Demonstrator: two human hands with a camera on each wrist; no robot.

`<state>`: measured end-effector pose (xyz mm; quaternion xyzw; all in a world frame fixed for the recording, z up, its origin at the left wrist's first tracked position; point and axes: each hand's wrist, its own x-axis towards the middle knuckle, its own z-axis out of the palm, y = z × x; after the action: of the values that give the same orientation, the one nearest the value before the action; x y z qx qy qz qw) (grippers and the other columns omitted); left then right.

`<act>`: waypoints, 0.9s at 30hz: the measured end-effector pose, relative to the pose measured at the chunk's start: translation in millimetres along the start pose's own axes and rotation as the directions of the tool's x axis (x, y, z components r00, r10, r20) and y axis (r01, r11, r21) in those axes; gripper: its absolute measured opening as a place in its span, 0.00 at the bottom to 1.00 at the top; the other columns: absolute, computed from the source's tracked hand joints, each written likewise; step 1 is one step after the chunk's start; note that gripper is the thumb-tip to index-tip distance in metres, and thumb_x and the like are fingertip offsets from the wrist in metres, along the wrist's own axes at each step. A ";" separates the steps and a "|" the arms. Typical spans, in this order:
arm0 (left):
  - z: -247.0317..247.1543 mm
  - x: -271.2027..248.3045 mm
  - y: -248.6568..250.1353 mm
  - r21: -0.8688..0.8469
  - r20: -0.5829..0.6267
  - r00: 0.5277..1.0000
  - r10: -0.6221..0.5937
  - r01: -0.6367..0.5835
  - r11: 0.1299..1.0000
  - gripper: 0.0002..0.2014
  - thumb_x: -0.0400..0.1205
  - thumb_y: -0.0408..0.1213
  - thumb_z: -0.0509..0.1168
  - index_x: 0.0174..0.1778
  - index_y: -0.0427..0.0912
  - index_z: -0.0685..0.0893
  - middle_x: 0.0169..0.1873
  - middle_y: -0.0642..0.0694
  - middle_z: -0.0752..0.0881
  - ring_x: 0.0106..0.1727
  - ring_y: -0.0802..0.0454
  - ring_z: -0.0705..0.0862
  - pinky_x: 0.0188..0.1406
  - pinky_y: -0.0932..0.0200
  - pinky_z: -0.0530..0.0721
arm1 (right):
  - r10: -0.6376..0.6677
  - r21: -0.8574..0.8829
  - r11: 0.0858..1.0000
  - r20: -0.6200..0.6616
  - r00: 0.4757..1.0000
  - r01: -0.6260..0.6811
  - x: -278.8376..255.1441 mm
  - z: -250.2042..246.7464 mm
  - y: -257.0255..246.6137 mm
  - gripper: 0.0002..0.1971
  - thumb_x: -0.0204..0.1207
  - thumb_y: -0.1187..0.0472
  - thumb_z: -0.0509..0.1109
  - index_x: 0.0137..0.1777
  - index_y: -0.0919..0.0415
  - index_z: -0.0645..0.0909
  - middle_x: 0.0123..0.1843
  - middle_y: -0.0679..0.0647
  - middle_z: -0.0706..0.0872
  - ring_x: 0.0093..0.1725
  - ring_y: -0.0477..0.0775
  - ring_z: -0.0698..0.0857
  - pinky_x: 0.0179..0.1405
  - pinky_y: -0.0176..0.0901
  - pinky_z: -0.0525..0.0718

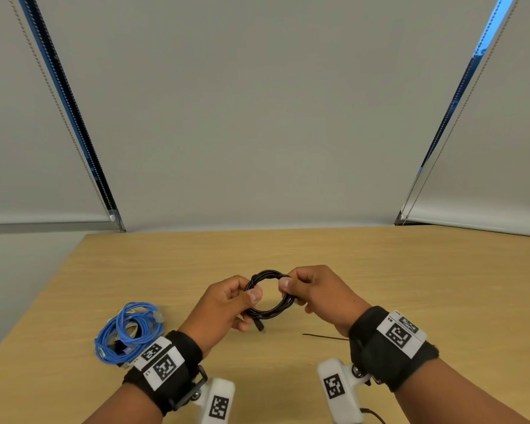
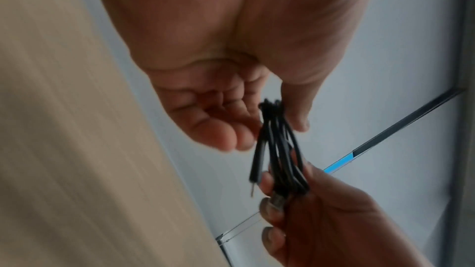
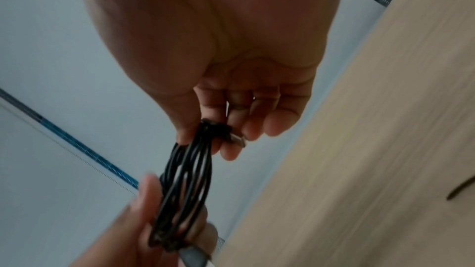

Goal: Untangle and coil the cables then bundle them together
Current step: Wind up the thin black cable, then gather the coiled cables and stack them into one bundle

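Note:
A black cable (image 1: pixel 270 313) wound into a small round coil is held upright above the wooden table (image 1: pixel 318 252), between both hands. My left hand (image 1: pixel 227 304) pinches the coil's left side between thumb and fingers. My right hand (image 1: pixel 312 292) pinches its right side. A plug end (image 1: pixel 259 327) hangs from the bottom of the coil. The left wrist view shows the coil (image 2: pixel 279 149) edge-on, my left hand (image 2: pixel 231 121) at its top and my right hand (image 2: pixel 308 210) at its bottom. In the right wrist view the coil (image 3: pixel 187 180) runs between my right hand's fingers (image 3: pixel 231 145) and my left hand (image 3: pixel 144 220).
A coiled blue cable (image 1: pixel 129 332) lies on the table at the left, beside my left wrist. A thin dark tie (image 1: pixel 325 336) lies flat on the table near my right wrist, also seen as a dark strip (image 3: pixel 460 190). Grey blinds hang beyond the table's far edge.

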<state>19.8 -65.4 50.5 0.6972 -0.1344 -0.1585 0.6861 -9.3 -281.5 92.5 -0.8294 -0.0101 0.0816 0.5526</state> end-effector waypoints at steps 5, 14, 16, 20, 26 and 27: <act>-5.5 -3.0 0.2 -0.200 0.078 0.996 -0.051 0.066 0.978 0.10 0.76 0.41 0.74 0.43 0.37 0.91 0.36 0.44 0.87 0.35 0.50 0.86 0.33 0.57 0.89 | -0.023 0.058 0.998 0.090 0.996 0.018 1.2 -5.8 0.1 0.11 0.85 0.55 0.69 0.45 0.59 0.89 0.44 0.56 0.88 0.42 0.49 0.80 0.42 0.43 0.82; -5.9 0.8 -14.7 -0.326 0.020 0.993 -0.119 0.119 0.938 0.07 0.81 0.37 0.73 0.43 0.37 0.92 0.32 0.45 0.85 0.24 0.51 0.81 0.23 0.60 0.86 | 0.004 -0.103 0.995 -0.007 1.000 -0.005 3.9 13.3 10.0 0.14 0.84 0.52 0.71 0.44 0.62 0.86 0.34 0.51 0.82 0.33 0.48 0.77 0.35 0.45 0.80; -8.2 4.0 -21.4 -0.137 -0.153 0.979 -0.137 0.116 0.984 0.09 0.84 0.37 0.70 0.41 0.40 0.93 0.29 0.48 0.83 0.25 0.51 0.80 0.22 0.59 0.83 | -0.085 -0.376 0.925 -0.074 0.994 0.051 4.1 27.3 7.8 0.15 0.83 0.48 0.70 0.37 0.56 0.81 0.31 0.47 0.80 0.30 0.48 0.75 0.34 0.45 0.76; -14.6 1.8 -25.1 0.061 -0.300 0.952 -0.065 0.087 0.994 0.11 0.84 0.38 0.70 0.36 0.46 0.90 0.25 0.51 0.80 0.23 0.53 0.79 0.22 0.58 0.81 | -0.131 -0.367 0.924 -0.052 0.990 0.103 8.3 47.0 6.9 0.16 0.83 0.48 0.70 0.34 0.50 0.76 0.29 0.45 0.80 0.29 0.45 0.76 0.32 0.43 0.77; -28.6 -16.7 -14.8 -0.264 -0.131 0.981 -0.142 0.103 0.959 0.08 0.84 0.36 0.68 0.41 0.40 0.88 0.31 0.45 0.81 0.29 0.50 0.79 0.27 0.56 0.83 | 0.083 0.141 0.986 0.052 0.995 -0.089 11.4 58.3 13.4 0.10 0.84 0.56 0.71 0.42 0.58 0.85 0.31 0.45 0.84 0.29 0.43 0.77 0.33 0.41 0.81; -29.8 -21.0 -13.6 -0.358 -0.094 0.986 -0.140 0.097 0.929 0.07 0.82 0.37 0.68 0.42 0.38 0.87 0.33 0.44 0.81 0.32 0.49 0.81 0.33 0.56 0.86 | 0.074 0.103 0.992 0.046 0.996 -0.079 13.4 62.3 13.2 0.10 0.84 0.56 0.71 0.41 0.58 0.85 0.30 0.45 0.82 0.29 0.44 0.76 0.32 0.42 0.80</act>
<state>12.3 -29.3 37.9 0.5780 -0.0207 -0.1797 0.7957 -6.2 -228.2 55.3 -0.7971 0.0144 0.1206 0.5915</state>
